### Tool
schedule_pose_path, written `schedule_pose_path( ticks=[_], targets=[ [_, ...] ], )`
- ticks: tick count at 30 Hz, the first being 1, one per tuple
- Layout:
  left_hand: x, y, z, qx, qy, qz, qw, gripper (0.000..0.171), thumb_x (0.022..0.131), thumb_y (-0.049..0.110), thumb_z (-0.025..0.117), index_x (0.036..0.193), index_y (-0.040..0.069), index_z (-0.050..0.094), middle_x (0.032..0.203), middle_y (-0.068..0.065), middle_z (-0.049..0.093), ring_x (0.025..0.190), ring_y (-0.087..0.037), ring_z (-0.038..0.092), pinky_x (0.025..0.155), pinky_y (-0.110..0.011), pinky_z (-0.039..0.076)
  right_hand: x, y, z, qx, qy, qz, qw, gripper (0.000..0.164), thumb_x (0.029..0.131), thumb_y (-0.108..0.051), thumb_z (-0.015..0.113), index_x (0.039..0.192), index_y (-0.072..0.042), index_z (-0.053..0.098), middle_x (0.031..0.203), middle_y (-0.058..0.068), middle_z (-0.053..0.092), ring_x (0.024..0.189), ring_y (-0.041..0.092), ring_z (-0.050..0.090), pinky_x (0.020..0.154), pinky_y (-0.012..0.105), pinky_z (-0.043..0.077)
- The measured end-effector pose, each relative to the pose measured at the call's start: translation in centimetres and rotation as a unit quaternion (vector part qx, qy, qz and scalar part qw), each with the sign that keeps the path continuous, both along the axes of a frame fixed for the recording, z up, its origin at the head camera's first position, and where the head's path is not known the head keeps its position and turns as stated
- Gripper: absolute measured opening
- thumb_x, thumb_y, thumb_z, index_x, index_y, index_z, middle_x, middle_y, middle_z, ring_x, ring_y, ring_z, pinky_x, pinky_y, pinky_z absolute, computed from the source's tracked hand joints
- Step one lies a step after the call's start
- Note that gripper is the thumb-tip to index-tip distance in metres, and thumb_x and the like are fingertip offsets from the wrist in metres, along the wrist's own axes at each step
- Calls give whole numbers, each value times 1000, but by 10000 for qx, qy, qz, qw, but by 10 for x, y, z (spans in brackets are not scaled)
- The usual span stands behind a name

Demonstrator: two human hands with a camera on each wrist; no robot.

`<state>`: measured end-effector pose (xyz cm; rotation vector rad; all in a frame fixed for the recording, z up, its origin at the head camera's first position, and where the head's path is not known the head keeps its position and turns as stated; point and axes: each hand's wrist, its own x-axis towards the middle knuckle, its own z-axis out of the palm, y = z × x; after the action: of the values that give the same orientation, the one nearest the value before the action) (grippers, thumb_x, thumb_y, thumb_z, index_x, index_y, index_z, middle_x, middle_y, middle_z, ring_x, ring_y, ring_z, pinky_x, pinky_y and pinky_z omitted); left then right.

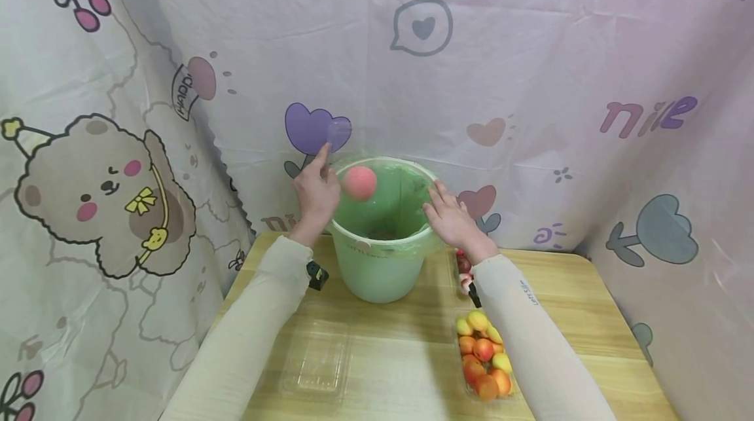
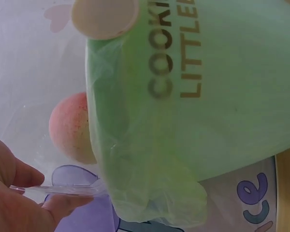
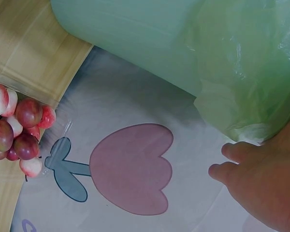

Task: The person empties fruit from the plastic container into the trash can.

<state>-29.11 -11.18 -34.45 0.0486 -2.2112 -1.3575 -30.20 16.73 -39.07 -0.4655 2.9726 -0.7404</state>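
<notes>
A pale green bucket [image 1: 379,277] lined with a thin clear plastic bag [image 2: 135,159] stands on the table. My left hand [image 1: 318,193], at the bucket's left rim, pinches a thin clear plastic piece [image 2: 72,190] between thumb and fingers; its full shape is hard to see. A pink peach [image 1: 360,183] appears over the left part of the opening, right beside that hand; what supports it cannot be told. On the opposite side, my right hand [image 1: 450,218] touches the bagged rim with its fingers extended.
An empty clear plastic tray [image 1: 318,359] lies front left. At front right, a clear box holds several orange and yellow fruits [image 1: 483,349]. Behind it is a box of red grapes and pinkish fruits [image 3: 24,121], partly covered by the right arm. Printed curtains enclose the wooden table [image 1: 400,355].
</notes>
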Motion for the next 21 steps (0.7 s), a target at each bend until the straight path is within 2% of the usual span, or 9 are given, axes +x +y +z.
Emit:
schedule_pose_path(
  ticks=[5,9,15,21],
  targets=[
    [1,1,-2,-98,90,-123,9998,56,103,0,57,154,22,55,156,-4,58,130,-35,66,103,-45,58,-1,0,-1,28,46,-2,10000,66,113,-40,25,169,-5,18,179,11,-2,161,51,11,130,69,5],
    [1,1,-4,-157,272,-162,9994,54,103,1,58,153,22,57,151,-7,62,124,-35,68,97,-47,57,-1,0,-1,-6,19,-1,10000,65,114,-39,26,169,-5,17,179,11,-2,161,50,10,130,69,4],
    [0,2,-5,-286,569,-171,9978,52,103,1,58,152,20,58,146,-10,66,115,-36,68,98,-50,54,0,0,0,-19,4,-1,10000,65,114,-38,27,169,-4,18,179,11,-2,162,48,10,130,69,4],
    [1,1,-2,-163,662,-144,9976,52,103,4,58,153,18,57,152,-10,61,121,-37,70,93,-50,58,1,0,1,-1,6,2,10000,66,114,-39,25,168,-4,18,179,11,-1,162,47,10,130,69,5]
  ],
)
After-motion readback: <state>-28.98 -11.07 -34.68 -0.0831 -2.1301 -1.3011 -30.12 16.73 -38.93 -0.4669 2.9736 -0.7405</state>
